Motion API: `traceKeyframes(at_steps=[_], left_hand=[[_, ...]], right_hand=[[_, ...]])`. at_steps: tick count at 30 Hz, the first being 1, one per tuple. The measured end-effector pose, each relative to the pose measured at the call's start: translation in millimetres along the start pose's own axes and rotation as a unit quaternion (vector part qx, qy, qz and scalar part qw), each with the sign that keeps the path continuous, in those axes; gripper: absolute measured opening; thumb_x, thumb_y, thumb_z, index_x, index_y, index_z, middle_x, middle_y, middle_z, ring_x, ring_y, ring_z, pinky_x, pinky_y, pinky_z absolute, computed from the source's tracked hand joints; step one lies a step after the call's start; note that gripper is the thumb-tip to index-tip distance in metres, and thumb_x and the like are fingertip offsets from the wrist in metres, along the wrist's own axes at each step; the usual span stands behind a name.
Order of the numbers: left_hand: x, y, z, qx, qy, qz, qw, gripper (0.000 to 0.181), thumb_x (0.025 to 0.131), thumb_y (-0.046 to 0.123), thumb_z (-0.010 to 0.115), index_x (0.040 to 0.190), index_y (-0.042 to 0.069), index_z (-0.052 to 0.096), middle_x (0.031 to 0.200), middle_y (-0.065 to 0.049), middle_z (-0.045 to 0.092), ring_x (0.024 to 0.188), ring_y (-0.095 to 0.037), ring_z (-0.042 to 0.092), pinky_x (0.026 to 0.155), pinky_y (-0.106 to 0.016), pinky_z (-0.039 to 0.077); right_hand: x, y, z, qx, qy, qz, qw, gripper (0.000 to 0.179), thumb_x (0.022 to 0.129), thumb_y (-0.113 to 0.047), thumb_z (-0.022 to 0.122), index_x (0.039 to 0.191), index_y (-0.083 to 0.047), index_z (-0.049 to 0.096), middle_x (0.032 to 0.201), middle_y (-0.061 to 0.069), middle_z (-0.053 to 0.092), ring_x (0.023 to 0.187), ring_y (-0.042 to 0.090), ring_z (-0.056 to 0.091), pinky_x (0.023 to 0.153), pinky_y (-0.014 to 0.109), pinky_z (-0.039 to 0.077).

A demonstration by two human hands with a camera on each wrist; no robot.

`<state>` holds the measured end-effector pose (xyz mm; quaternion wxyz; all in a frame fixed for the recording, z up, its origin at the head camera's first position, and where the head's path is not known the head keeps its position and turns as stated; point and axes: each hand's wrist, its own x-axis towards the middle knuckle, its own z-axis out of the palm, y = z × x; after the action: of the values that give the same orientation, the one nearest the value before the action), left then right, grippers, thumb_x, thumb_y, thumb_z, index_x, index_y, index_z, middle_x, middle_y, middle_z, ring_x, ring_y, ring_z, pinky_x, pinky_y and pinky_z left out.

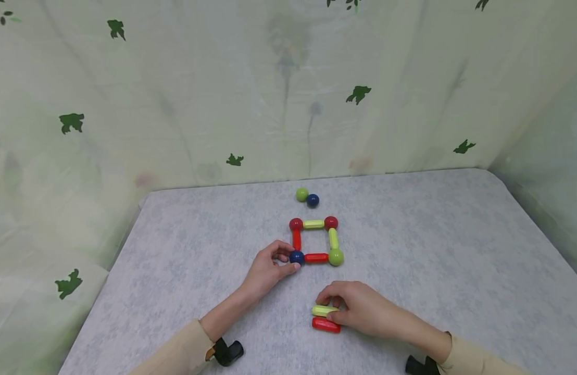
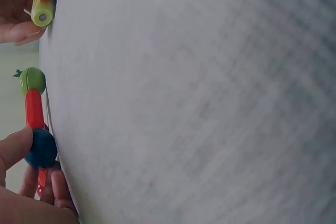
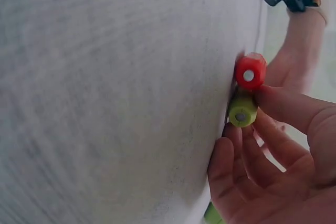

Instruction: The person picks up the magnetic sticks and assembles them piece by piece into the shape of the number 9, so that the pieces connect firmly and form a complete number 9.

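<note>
My left hand (image 1: pixel 264 271) pinches the dark blue ball (image 1: pixel 296 258) at the near left corner of a flat square of magnetic sticks and balls. Two red balls (image 1: pixel 331 223) form the far corners and a green ball (image 1: pixel 336 257) the near right one. Red sticks (image 1: pixel 316 258) make the left and near sides; yellow-green sticks (image 1: pixel 314 224) make the others. Nearer the body, my right hand (image 1: pixel 365 308) holds a loose yellow-green stick (image 3: pixel 242 111) between thumb and fingers. Touching that stick's near side is a loose red stick (image 1: pixel 326 325). Both show metal ends in the right wrist view.
Beyond the square, another green ball (image 1: pixel 302 195) and a dark blue ball (image 1: pixel 313 200) lie side by side. A grey mottled cloth covers the table (image 1: pixel 448 250). Behind it hangs a pale curtain (image 1: pixel 199 94) with green leaf shapes.
</note>
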<state>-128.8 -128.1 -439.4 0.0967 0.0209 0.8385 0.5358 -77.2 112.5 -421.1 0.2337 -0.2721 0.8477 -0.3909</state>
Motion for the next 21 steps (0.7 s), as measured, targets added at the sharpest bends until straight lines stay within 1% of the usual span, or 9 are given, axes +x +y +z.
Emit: traceKeyframes(at_steps=[6, 10, 12, 16, 18, 21], left_hand=[[-0.6, 1.3, -1.0, -0.007, 0.001, 0.005, 1.0000, 0.031, 0.084, 0.013, 0.079, 0.110, 0.010, 0.064, 0.102, -0.004, 0.062, 0.093, -0.021, 0.053, 0.077, -0.032, 0.043], [0.1, 1.2, -0.9, -0.006, -0.003, 0.005, 1.0000, 0.030, 0.084, 0.013, 0.079, 0.110, 0.011, 0.064, 0.102, -0.004, 0.062, 0.093, -0.021, 0.053, 0.078, -0.033, 0.043], [0.9, 0.4, -0.7, -0.005, -0.004, 0.002, 1.0000, 0.030, 0.084, 0.013, 0.078, 0.110, 0.011, 0.064, 0.102, -0.003, 0.061, 0.094, -0.021, 0.053, 0.078, -0.033, 0.042], [1.0, 0.5, -0.9, 0.001, -0.007, -0.002, 1.0000, 0.031, 0.084, 0.013, 0.078, 0.111, 0.012, 0.064, 0.103, -0.002, 0.061, 0.094, -0.021, 0.053, 0.078, -0.033, 0.043], [0.8, 1.2, -1.0, 0.001, -0.008, -0.005, 1.0000, 0.031, 0.084, 0.013, 0.078, 0.111, 0.013, 0.064, 0.103, -0.002, 0.061, 0.094, -0.021, 0.053, 0.079, -0.033, 0.043], [0.4, 2.0, -1.0, 0.002, -0.008, -0.007, 0.9999, 0.031, 0.084, 0.013, 0.078, 0.111, 0.013, 0.064, 0.102, -0.002, 0.061, 0.094, -0.021, 0.053, 0.080, -0.035, 0.043]], right_hand=[[2.3, -5.4, 2.4, -0.038, -0.007, 0.013, 0.9992, 0.023, 0.088, -0.019, 0.075, 0.110, -0.020, 0.069, 0.094, -0.017, 0.059, 0.084, 0.005, 0.054, 0.079, 0.028, 0.048], [-0.5, -5.9, 2.8, -0.039, 0.002, 0.025, 0.9989, 0.024, 0.089, -0.016, 0.074, 0.112, -0.021, 0.068, 0.096, -0.017, 0.058, 0.087, 0.005, 0.053, 0.082, 0.030, 0.049], [-1.3, -4.3, 1.6, -0.021, 0.012, 0.031, 0.9992, 0.024, 0.090, -0.014, 0.072, 0.112, -0.021, 0.067, 0.097, -0.014, 0.057, 0.088, 0.008, 0.054, 0.082, 0.031, 0.049], [-1.1, 1.7, -3.4, 0.039, 0.042, 0.051, 0.9971, 0.023, 0.091, -0.010, 0.069, 0.113, -0.016, 0.064, 0.099, -0.007, 0.058, 0.089, 0.014, 0.054, 0.079, 0.033, 0.049], [-0.8, 6.2, -6.7, 0.064, 0.058, 0.060, 0.9945, 0.023, 0.092, -0.009, 0.069, 0.113, -0.012, 0.063, 0.098, -0.004, 0.059, 0.088, 0.017, 0.055, 0.077, 0.032, 0.050], [-0.5, 12.7, -12.2, 0.091, 0.071, 0.060, 0.9915, 0.023, 0.091, -0.010, 0.069, 0.113, -0.007, 0.063, 0.095, 0.000, 0.061, 0.087, 0.019, 0.056, 0.074, 0.029, 0.049]])
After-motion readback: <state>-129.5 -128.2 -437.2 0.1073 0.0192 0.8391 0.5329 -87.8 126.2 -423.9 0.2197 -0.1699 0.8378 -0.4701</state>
